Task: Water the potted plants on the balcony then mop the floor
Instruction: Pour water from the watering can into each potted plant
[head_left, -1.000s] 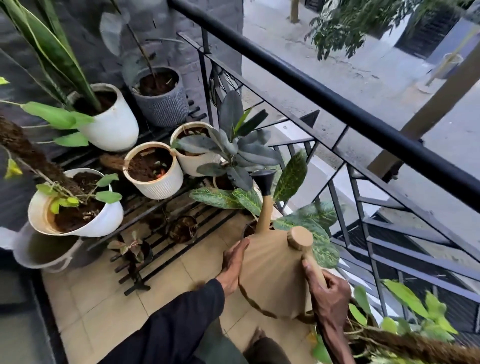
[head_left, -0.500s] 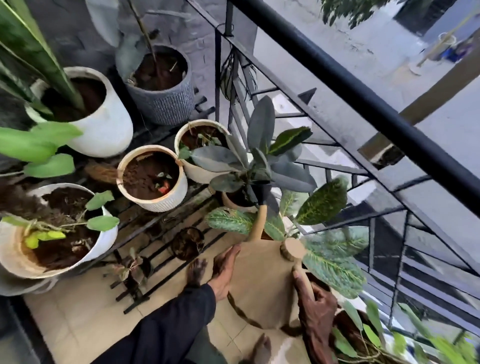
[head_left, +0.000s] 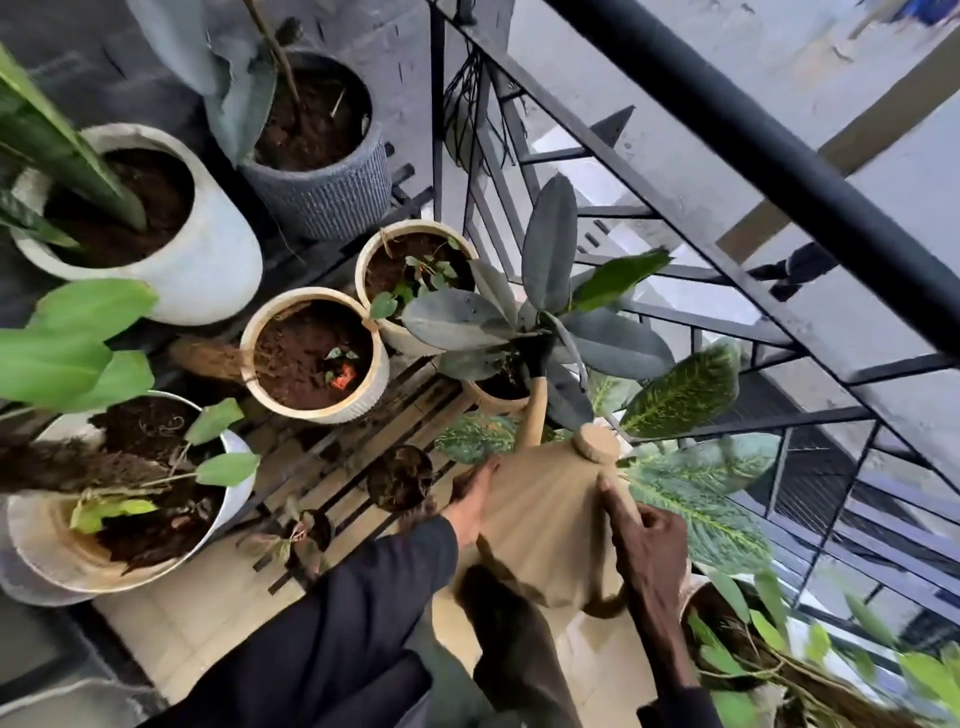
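A tan watering can (head_left: 545, 525) is tilted forward, its long spout ending in a black rose (head_left: 536, 353) over the pot of the dark-leaved rubber plant (head_left: 524, 312). My right hand (head_left: 649, 551) grips the can's handle at its right side. My left hand (head_left: 470, 501) presses flat against the can's left wall, fingers straight. Several potted plants stand on a black slatted rack (head_left: 332, 457): two cream ribbed pots (head_left: 311, 358), a large white pot (head_left: 197, 260) and a grey woven pot (head_left: 327, 192).
A black metal railing (head_left: 753, 135) runs diagonally at the right, close to the can. Variegated leaves (head_left: 691, 488) crowd below the railing. Another white pot (head_left: 130, 519) sits at the left. Beige floor tiles (head_left: 171, 623) show beneath my arms.
The view has closed in on the plants. The can has tipped further forward, bringing the spout's rose in among the rubber plant's leaves. Both hands keep their places on the can.
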